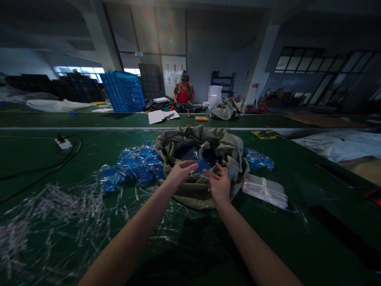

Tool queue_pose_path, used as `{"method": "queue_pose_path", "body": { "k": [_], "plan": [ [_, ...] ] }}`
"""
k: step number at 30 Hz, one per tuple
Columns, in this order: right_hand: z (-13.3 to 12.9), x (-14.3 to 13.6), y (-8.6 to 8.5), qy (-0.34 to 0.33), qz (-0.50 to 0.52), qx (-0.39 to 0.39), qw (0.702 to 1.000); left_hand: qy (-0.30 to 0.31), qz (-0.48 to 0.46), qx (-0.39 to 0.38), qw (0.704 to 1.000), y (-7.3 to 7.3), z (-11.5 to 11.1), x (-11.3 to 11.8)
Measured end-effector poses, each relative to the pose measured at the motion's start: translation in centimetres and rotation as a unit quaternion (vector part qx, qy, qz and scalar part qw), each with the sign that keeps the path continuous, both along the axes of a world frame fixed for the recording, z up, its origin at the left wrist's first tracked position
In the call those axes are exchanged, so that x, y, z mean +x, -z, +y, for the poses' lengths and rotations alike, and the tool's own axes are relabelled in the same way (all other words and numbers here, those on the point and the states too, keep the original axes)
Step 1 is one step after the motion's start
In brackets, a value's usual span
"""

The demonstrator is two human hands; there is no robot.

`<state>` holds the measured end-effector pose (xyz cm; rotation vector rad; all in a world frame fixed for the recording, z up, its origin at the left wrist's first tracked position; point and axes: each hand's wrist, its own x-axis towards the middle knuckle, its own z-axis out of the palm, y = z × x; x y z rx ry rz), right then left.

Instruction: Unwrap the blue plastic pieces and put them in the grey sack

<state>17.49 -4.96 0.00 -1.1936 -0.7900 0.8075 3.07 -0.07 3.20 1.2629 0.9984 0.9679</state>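
A blue piece in clear plastic [203,165] is held between my two hands, over the near side of an open grey-green woven sack [198,194]. My left hand [181,173] pinches its left side with thumb and fingers. At its right edge, the fingers of my right hand [219,183] are bent around the clear film. The sack's rim is rolled down, and more blue pieces show inside, partly hidden by my hands. Blue wrapped pieces [139,163] lie heaped left of the sack, and a smaller heap [258,159] lies right of it.
Torn clear strips [74,206] litter the green table at left. Right of the sack lies a bundle of clear bags [264,189]; a dark phone-like slab [338,175] is farther right. A power strip [63,143] trails cables. Beyond are a blue crate [122,91] and a person in a red apron [182,94].
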Motion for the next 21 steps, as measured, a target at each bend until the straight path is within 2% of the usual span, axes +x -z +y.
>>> {"method": "queue_pose_path", "body": {
  "k": [4, 7, 8, 10, 12, 14, 17, 21],
  "plan": [
    [0.0, 0.2, -1.1, 0.011, -0.117, 0.009, 0.993, -0.018, -0.081, -0.065, 0.994, 1.4, -0.9, 1.4],
    [-0.3, 0.5, -2.5, -0.007, -0.181, 0.034, 0.983, -0.017, -0.188, -0.098, 0.977, 1.7, -1.4, 2.2],
    [-0.5, 0.6, -3.0, 0.003, -0.189, 0.048, 0.981, -0.025, -0.237, -0.110, 0.965, 1.6, -1.6, 2.4],
    [-1.1, 0.5, -3.7, 0.065, -0.188, 0.083, 0.976, -0.059, -0.323, -0.128, 0.936, 1.3, -2.0, 2.7],
    [-1.6, 0.1, -3.7, 0.122, -0.184, 0.097, 0.970, -0.100, -0.385, -0.131, 0.908, 0.8, -2.4, 3.0],
    [-1.7, -0.4, -3.2, 0.095, -0.186, 0.069, 0.976, -0.125, -0.428, -0.124, 0.887, 0.5, -2.8, 3.2],
    [-1.2, -1.5, -2.2, -0.011, -0.149, 0.029, 0.988, -0.135, -0.473, -0.126, 0.862, 0.4, -3.4, 3.5],
    [-0.2, -2.6, -2.2, -0.021, -0.111, 0.066, 0.991, -0.131, -0.493, -0.138, 0.849, 0.9, -4.2, 3.7]
  ]
}}
